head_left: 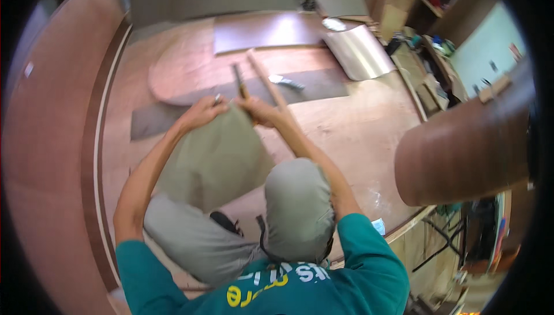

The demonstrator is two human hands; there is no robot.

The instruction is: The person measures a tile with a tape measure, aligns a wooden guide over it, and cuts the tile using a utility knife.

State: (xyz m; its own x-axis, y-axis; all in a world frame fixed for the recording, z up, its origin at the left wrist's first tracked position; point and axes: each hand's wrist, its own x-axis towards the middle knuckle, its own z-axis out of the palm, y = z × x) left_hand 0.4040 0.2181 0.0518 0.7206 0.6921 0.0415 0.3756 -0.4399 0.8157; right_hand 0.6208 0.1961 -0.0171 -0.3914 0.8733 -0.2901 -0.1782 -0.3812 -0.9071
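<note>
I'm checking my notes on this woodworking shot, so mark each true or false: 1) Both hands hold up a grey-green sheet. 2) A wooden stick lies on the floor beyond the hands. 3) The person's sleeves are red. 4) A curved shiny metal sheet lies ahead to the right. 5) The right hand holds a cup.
1) True: the left hand and the right hand grip the top edge of the grey-green sheet.
2) True: the wooden stick lies there.
3) False: the sleeves are teal.
4) True: the metal sheet curves there.
5) False: it grips the sheet, and no cup shows.
</note>
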